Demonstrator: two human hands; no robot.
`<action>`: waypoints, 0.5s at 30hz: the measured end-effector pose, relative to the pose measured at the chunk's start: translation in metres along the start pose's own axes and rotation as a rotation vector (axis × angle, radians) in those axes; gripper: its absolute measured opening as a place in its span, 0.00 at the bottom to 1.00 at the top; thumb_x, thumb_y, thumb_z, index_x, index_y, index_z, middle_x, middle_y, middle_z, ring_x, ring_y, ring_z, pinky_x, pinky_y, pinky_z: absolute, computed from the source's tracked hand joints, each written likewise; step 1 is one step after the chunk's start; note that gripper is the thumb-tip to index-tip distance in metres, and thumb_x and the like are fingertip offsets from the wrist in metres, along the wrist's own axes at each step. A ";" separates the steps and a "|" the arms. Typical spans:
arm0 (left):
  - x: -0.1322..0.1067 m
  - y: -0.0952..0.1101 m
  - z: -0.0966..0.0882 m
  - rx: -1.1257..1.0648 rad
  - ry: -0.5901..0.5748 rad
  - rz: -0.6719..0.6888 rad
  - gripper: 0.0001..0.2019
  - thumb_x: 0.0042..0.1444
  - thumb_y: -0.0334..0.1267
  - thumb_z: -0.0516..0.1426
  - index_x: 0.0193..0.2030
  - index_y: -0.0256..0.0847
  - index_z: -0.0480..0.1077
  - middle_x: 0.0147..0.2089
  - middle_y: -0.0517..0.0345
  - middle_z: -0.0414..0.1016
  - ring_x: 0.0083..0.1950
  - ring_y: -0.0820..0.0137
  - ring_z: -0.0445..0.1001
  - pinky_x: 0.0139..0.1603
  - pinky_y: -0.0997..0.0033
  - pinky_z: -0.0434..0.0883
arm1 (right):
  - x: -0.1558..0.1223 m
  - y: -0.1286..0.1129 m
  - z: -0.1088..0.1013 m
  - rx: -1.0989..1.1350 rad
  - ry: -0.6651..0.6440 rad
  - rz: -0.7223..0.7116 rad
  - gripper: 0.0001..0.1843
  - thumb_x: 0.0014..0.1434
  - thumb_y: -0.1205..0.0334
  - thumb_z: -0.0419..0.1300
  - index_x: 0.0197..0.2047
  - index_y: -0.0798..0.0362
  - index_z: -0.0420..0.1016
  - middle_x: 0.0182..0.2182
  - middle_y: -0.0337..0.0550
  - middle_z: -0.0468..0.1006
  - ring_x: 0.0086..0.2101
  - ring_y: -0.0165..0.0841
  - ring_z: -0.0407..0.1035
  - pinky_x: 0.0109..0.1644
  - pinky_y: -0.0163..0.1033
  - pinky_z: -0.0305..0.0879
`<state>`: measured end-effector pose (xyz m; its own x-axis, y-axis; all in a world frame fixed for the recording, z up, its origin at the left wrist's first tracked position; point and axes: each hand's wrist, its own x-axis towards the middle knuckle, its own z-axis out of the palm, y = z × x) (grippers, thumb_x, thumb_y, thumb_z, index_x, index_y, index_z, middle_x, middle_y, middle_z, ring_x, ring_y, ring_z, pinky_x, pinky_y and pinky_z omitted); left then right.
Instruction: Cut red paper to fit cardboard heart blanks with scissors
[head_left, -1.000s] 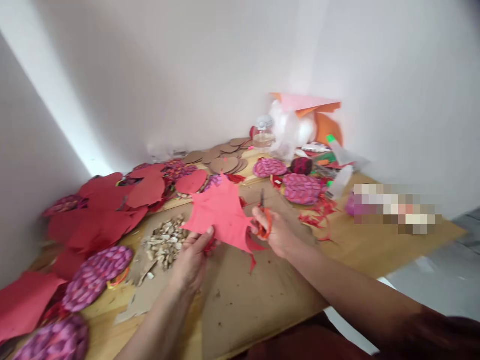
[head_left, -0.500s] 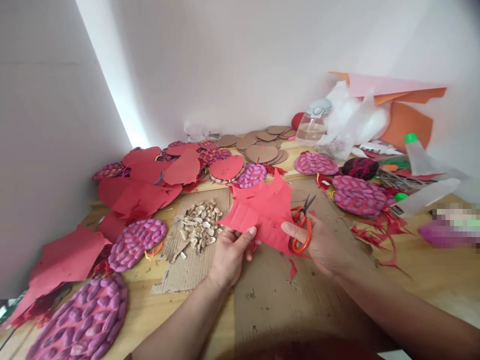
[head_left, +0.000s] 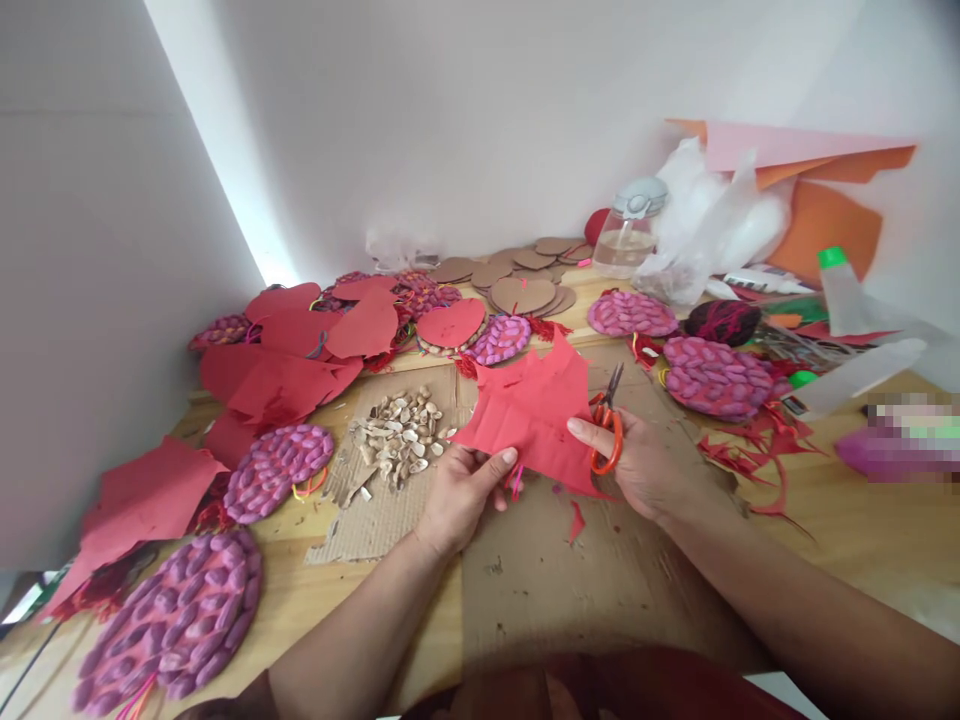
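An irregular red sheet [head_left: 529,415], creased and cut along its edges, is held up in front of me; whether it is paper or felt I cannot tell. My left hand [head_left: 469,490] pinches its lower left side, thumb on top. Pink strands [head_left: 517,482] show below the sheet near those fingers. My right hand [head_left: 637,465] has orange-handled scissors [head_left: 607,430] hooked on its fingers, dark blades pointing up and away. Its thumb lies on the sheet's right edge, with the fingers behind mostly hidden. A small red scrap [head_left: 576,522] lies on the cardboard [head_left: 555,600] underneath.
Nut shells [head_left: 397,435] are heaped on corrugated cardboard to the left. Pink-purple shell-covered discs [head_left: 180,615] and red cut shapes [head_left: 292,340] spread along the left. Cardboard hearts [head_left: 525,295] and a lidded bottle [head_left: 626,235] stand behind. Red offcuts [head_left: 772,460] lie right.
The hands, sheet and scissors stay in nearly the same hold. The sheet's tilt has shifted slightly, and the pink strands below it show more. The whole view has moved a little.
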<state>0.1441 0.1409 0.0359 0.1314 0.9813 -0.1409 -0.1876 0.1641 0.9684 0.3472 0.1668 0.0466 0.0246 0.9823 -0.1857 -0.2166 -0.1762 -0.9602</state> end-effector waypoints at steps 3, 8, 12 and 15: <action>0.002 -0.001 -0.003 -0.066 0.084 0.035 0.20 0.51 0.52 0.67 0.39 0.37 0.73 0.28 0.59 0.75 0.22 0.75 0.69 0.18 0.75 0.62 | -0.002 -0.005 0.000 -0.091 0.058 -0.072 0.23 0.39 0.43 0.76 0.28 0.49 0.74 0.28 0.38 0.75 0.28 0.30 0.65 0.34 0.38 0.65; 0.012 0.008 -0.015 -0.202 0.411 0.266 0.20 0.50 0.49 0.68 0.46 0.44 0.72 0.40 0.60 0.75 0.37 0.75 0.74 0.34 0.78 0.70 | -0.012 -0.012 0.002 -0.180 0.019 -0.129 0.24 0.41 0.42 0.74 0.28 0.50 0.71 0.25 0.35 0.69 0.26 0.29 0.60 0.30 0.36 0.60; 0.015 0.018 -0.021 -0.191 0.432 0.315 0.17 0.54 0.51 0.65 0.43 0.43 0.75 0.39 0.59 0.74 0.35 0.76 0.72 0.38 0.76 0.68 | -0.019 -0.013 0.004 -0.264 -0.053 -0.122 0.23 0.43 0.45 0.74 0.28 0.52 0.70 0.23 0.33 0.65 0.24 0.27 0.56 0.29 0.35 0.56; 0.009 0.022 -0.020 -0.102 0.355 0.287 0.19 0.54 0.54 0.64 0.42 0.41 0.78 0.39 0.56 0.75 0.36 0.74 0.71 0.39 0.75 0.67 | -0.022 -0.011 0.007 -0.328 -0.052 -0.123 0.22 0.43 0.47 0.74 0.29 0.52 0.71 0.22 0.33 0.65 0.24 0.27 0.56 0.28 0.35 0.55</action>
<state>0.1221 0.1557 0.0515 -0.2780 0.9593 0.0505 -0.2648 -0.1271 0.9559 0.3425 0.1473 0.0629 -0.0206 0.9979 -0.0619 0.1101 -0.0593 -0.9922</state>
